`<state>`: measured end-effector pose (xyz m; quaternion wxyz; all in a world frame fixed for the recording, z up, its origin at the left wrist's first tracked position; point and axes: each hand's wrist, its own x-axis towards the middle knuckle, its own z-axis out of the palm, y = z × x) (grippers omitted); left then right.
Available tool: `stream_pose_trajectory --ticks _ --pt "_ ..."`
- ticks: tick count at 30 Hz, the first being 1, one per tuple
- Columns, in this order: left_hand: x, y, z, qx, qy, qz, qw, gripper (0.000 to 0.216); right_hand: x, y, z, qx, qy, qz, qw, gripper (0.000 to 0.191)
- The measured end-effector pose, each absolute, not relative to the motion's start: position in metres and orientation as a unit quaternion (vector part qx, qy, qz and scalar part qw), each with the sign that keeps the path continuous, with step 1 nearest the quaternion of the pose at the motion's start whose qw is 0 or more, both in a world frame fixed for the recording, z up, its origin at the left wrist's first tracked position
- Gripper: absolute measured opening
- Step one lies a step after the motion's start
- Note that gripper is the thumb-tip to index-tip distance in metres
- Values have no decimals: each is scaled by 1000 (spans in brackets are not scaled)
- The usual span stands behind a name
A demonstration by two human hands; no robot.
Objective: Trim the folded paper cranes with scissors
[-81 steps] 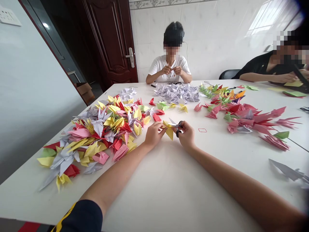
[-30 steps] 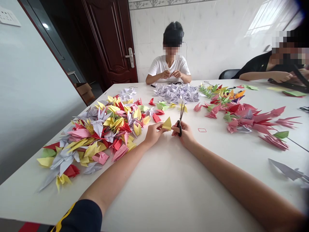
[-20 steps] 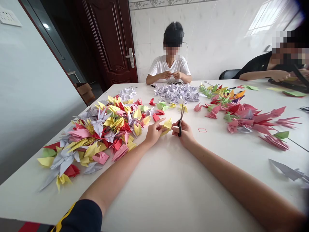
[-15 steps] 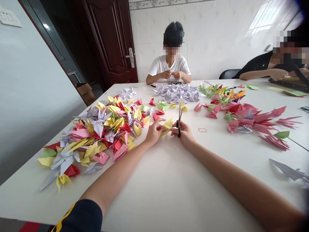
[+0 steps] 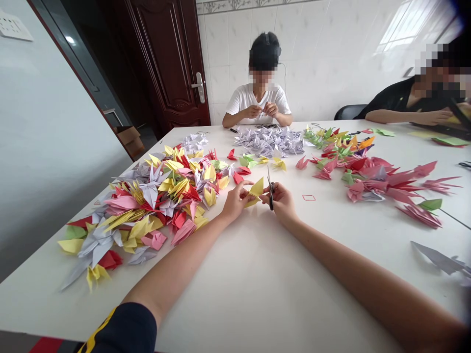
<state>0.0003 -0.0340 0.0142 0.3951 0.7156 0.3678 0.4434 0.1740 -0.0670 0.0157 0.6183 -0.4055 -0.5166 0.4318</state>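
Nearest my camera: navy sleeve (image 5: pixel 125 326) with yellow stripes on the left arm, lower left; the right forearm comes in bare from the lower right. Between them, white table (image 5: pixel 250 294). Pale grey folded paper (image 5: pixel 439 260) at the right edge, partly cut off in my view.

To the left I log a big mixed heap of origami pieces (image 5: pixel 150 191): yellow, red, pink, lilac, some green, spilling toward the near side.

Just right of that heap, the left hand (image 5: pixel 235 203) pinches a yellow origami piece (image 5: pixel 257 187), held above the table with a pointed flap upward. The right hand (image 5: pixel 285 203) grips black-handled scissors (image 5: pixel 271 197), blades pointing away from me; its fingertips are right at the paper's edge. I can't tell whether they touch it. A small red four-sided outline (image 5: pixel 308 198) lies on the tabletop to the right.

Farther right, a pink-dominated heap (image 5: pixel 390 179), running back to green and orange pieces. Beyond the hands, a lilac heap (image 5: pixel 272 141).

Behind that sits a co-worker in a white T-shirt (image 5: pixel 241 95), hands together at chest level. A second co-worker in black (image 5: pixel 393 98) at far right. Dark red panelled door (image 5: pixel 171 63) and tiled wall (image 5: pixel 324 63) behind.
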Motion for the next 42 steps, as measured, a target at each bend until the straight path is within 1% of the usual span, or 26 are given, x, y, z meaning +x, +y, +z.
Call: stream_pose_trajectory --ticks 3,10,19,26,32,38,42 --pt "1 -35 15 722 381 435 380 46 174 -66 15 -398 -519 424 627 42" --pt "2 -33 12 740 397 437 322 33 176 -64 12 -407 -513 421 627 34" --pt "3 -39 14 733 390 467 303 38 177 -62 9 -452 -491 391 634 33" --pt "5 -39 14 721 382 476 328 39 177 -62 8 -465 -480 369 646 33" --pt "3 -35 13 712 395 472 338 45 177 -63 10 -438 -494 372 653 32" --pt "1 -34 15 702 356 479 388 46 176 -63 4 -456 -549 309 629 28" --pt "1 -34 16 693 366 484 389 46 176 -68 8 -444 -546 312 638 27"
